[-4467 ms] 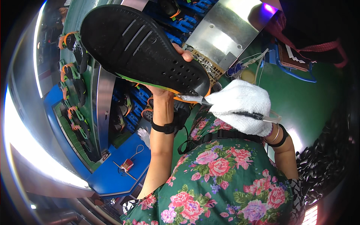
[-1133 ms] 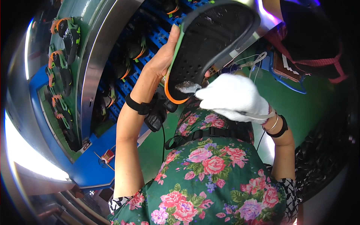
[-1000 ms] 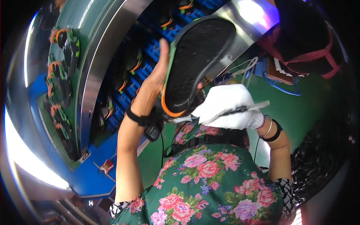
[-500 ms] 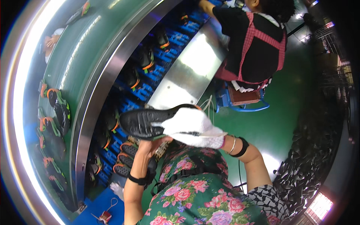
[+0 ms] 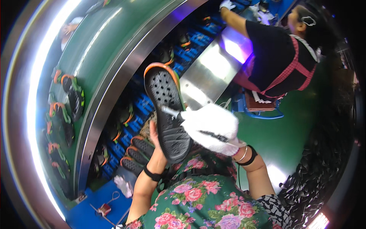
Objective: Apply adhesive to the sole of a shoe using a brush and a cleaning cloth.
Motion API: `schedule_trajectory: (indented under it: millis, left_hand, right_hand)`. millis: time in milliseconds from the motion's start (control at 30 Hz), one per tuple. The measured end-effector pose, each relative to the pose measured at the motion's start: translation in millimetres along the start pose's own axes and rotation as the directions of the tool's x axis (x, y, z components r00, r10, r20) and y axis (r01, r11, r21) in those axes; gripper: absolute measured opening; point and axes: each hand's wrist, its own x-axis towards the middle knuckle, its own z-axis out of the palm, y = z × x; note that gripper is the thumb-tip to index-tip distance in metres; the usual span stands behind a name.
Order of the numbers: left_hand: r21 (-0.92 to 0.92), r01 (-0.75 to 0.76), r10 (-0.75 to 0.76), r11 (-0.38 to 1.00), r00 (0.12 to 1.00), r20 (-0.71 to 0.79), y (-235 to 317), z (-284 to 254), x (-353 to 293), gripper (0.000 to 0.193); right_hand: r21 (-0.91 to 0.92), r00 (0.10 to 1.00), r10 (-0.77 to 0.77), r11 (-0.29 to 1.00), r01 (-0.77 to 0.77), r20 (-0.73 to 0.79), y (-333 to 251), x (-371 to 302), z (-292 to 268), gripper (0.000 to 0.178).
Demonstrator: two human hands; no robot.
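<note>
Left hand (image 5: pixel 154 133): my fingers grasp the black shoe sole (image 5: pixel 167 110) — tread facing up.
Right hand (image 5: pixel 213 128): white-gloved, fingers clenched on a thin brush (image 5: pixel 170 111) touching the sole.

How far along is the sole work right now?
In hand: the left hand holds a black sole upright while the gloved right hand puts a thin tool to its tread. Looks done: soles lie on the green conveyor. Left: more soles sit in the blue rack below.
</note>
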Motion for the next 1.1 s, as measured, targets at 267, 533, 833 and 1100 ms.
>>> schedule_trajectory:
  millis: [267, 533, 833, 1100]
  left_hand:
    - [-0.352, 0.124, -0.095, 0.928, 0.991, 0.097, -8.6, 1.0, 1.7, 0.099]
    - [-0.131, 0.071, -0.058, 0.989, 0.993, 0.098, -14.7, 6.3, -6.2, 0.086]
    - [-0.09, 0.144, -0.148, 0.985, 0.988, -0.033, -15.8, 6.2, -3.8, 0.095]
    - [-0.3, 0.083, -0.066, 0.95, 0.996, 0.066, -6.3, 7.7, 9.8, 0.099]
  right_hand:
    - [0.007, 0.997, 0.061, 0.998, -0.061, 0.043, 7.1, 3.7, 18.4, 0.027]
    - [0.207, 0.982, 0.169, 0.961, -0.183, 0.082, -7.9, -1.1, 34.2, 0.03]
    - [0.15, 0.993, 0.109, 0.982, -0.113, 0.038, -6.3, 9.9, 29.4, 0.034]
    - [0.059, 0.998, 0.049, 0.997, -0.047, -0.039, 1.5, 1.5, 35.0, 0.026]
